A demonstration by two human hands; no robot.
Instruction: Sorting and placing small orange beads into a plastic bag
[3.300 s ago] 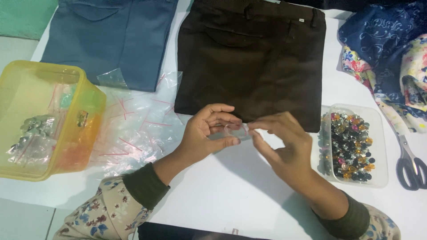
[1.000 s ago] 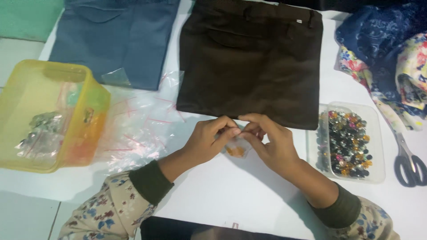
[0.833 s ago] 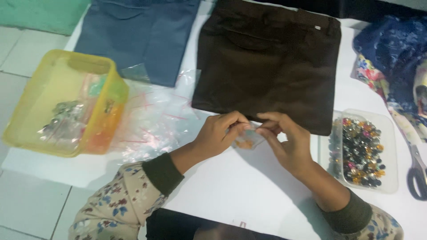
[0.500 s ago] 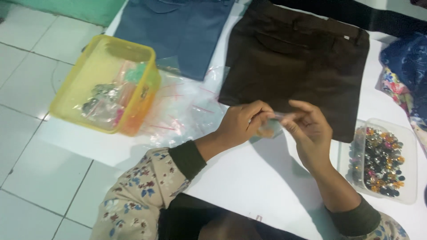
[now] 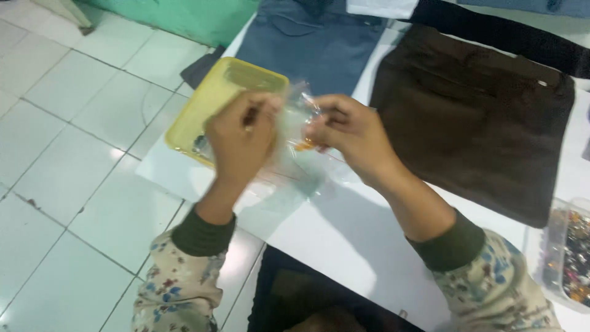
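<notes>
My left hand [image 5: 241,136] and my right hand [image 5: 348,135] are raised over the left end of the white table [image 5: 344,233], close together. Between them they hold a small clear plastic bag [image 5: 294,120] with a little orange thing inside near my right fingers. Both hands pinch the bag's edges. The picture is blurred by motion. Directly behind my left hand is a yellow plastic container [image 5: 209,104] holding small shiny items.
More clear plastic bags [image 5: 295,181] lie on the table below my hands. A dark brown garment [image 5: 479,123] and a blue garment [image 5: 313,49] lie flat at the back. A clear tray of mixed beads [image 5: 571,252] sits at the right edge. White floor tiles [image 5: 74,154] are on the left.
Both hands, with the small bag, have moved left and up from in front of the brown garment to over the yellow container. My view has swung left, showing the floor.
</notes>
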